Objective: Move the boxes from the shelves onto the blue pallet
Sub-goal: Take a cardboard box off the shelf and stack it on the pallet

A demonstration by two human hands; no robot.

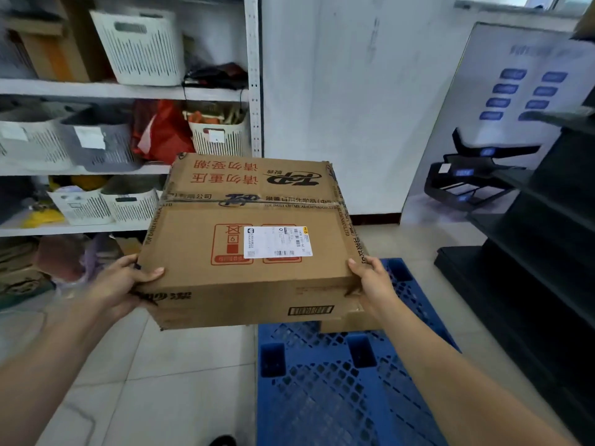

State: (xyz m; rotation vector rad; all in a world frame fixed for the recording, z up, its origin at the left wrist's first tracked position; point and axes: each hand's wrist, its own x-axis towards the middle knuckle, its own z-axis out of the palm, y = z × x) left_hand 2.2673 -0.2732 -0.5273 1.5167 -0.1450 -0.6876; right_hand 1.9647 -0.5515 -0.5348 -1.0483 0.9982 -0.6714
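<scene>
The box [251,239] is plain brown cardboard with red printed characters, a black logo and a white label [277,241]; the pallet [335,381] is bright blue with a diamond lattice; the baskets [138,46] are white with dark vertical slits

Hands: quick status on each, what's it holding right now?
Left hand: closed on the left near corner of the cardboard box.
Right hand: closed on the same box's right near corner.

pallet [325,381] partly behind box [251,239], shelves [96,91] blurred
</scene>
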